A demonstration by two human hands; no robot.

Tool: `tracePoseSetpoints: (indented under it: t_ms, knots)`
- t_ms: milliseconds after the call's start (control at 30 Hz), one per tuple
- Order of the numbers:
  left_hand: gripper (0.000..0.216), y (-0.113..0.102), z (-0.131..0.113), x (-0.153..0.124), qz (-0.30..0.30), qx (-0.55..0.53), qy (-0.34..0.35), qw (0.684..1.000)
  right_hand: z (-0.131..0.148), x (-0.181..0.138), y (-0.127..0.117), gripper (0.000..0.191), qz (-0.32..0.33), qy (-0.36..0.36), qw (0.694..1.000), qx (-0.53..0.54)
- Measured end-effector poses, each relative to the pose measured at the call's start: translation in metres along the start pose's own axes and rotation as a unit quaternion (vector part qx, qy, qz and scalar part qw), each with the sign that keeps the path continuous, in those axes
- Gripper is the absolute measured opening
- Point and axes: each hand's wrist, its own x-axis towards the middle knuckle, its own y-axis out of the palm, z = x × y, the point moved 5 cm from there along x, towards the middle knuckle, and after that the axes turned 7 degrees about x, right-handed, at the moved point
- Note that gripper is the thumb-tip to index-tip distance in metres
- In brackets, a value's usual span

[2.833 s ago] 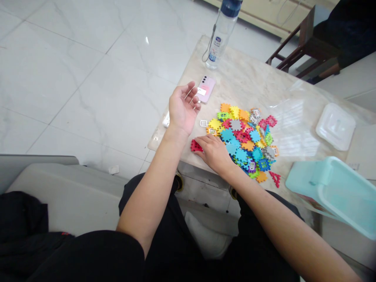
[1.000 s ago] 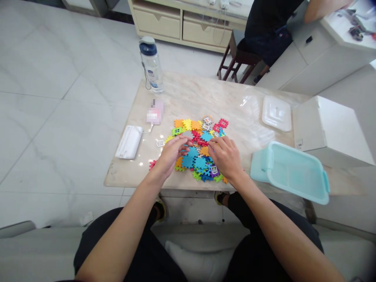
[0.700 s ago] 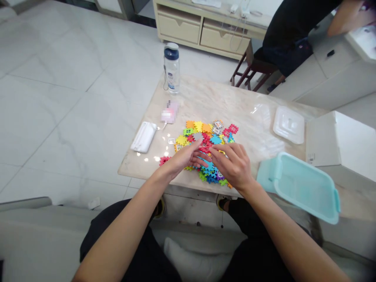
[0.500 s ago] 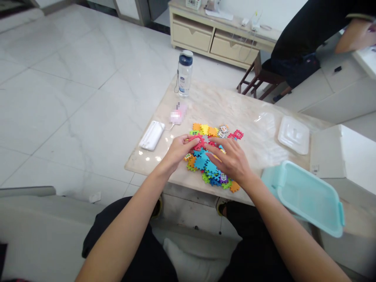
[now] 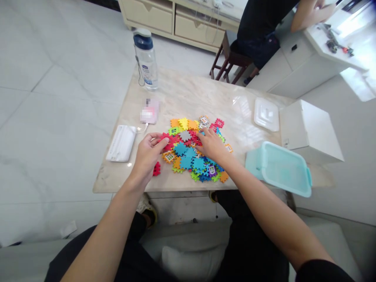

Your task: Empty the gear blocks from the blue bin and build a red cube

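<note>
My left hand (image 5: 149, 150) is closed on a red interlocking tile (image 5: 169, 141) with notched edges, thumb on top, at the left side of the pile. My right hand (image 5: 212, 144) reaches over the heap of colourful interlocking tiles (image 5: 188, 162), thumb and fingers apart, fingertips at the tiles; I see nothing held in it. Between the hands a grey tile (image 5: 185, 136) lies on the heap, near red and blue ones. Another red tile (image 5: 156, 169) rests apart on the table, close to my left wrist.
On the marble-look table (image 5: 194, 86) stand a water bottle (image 5: 148, 62), a white power bank (image 5: 121, 143) cabled to a pink device (image 5: 150, 111), a clear lid (image 5: 266, 113), a teal bin (image 5: 284, 168) and a white box (image 5: 314, 131). Beyond, a person sits on a stool (image 5: 232, 56).
My hands have moved apart, the left keeping the red tile while the right lowered onto the heap. The grey tile, earlier between my hands, shows on the heap. The camera view has shifted.
</note>
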Motion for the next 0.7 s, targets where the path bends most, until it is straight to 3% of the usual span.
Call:
tracePoseSetpoints:
  t_ms: [167, 367, 567, 700]
  knots:
    - [0.060, -0.003, 0.006, 0.006, 0.009, 0.007, -0.010, 1.000, 0.002, 0.006, -0.006, 0.033, 0.025, 0.011, 0.999, -0.035]
    - [0.053, -0.003, 0.005, -0.002, 0.025, 0.020, -0.013, 0.999, -0.007, 0.003, -0.008, 0.025, 0.027, 0.032, 0.999, -0.033]
    - [0.040, 0.012, 0.004, -0.016, 0.001, 0.003, -0.011, 1.000, -0.011, -0.017, -0.036, 0.028, -0.101, 0.025, 0.994, 0.045]
    - [0.039, 0.025, 0.004, -0.023, 0.036, 0.008, -0.011, 0.999, -0.006, -0.043, -0.067, 0.026, -0.224, 0.058, 0.959, 0.165]
